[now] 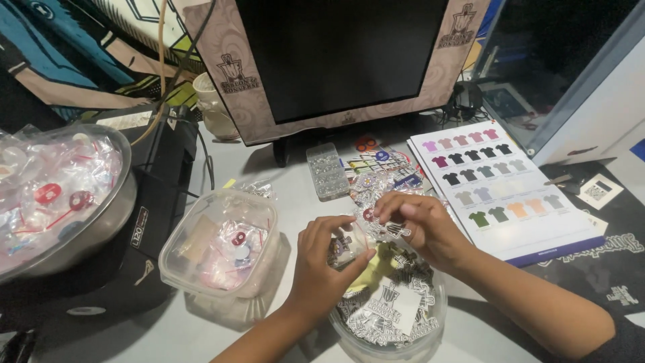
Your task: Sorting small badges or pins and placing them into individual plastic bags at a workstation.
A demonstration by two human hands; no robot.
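Centre of frame, low: left hand [321, 265] and right hand [420, 225] close together over a round clear tub [430, 316] heaped with black-and-white printed stickers [393, 312]. Both pinching one small clear plastic sleeve [363, 232] between them, just above the tub: left thumb and forefinger on its lower left edge, right fingertips curled onto its upper right corner. Small round badge with red visible inside the sleeve near the right fingertips. Yellow slip [376, 265] lying among the stickers just beneath the hands.

Left of centre: square clear plastic container [181, 259] holding small bagged round badges, red and white. Far left: large steel bowl [117, 215] piled with more clear bags and red badges, resting on a black machine [158, 202].

Top centre: dark monitor [336, 54] in a patterned beige frame. Below it, a narrow clear tray [326, 171] and loose printed sheets. Right of centre: white chart [504, 185] with rows of coloured shirt shapes, flat on the grey table [295, 168], just beside the right forearm.
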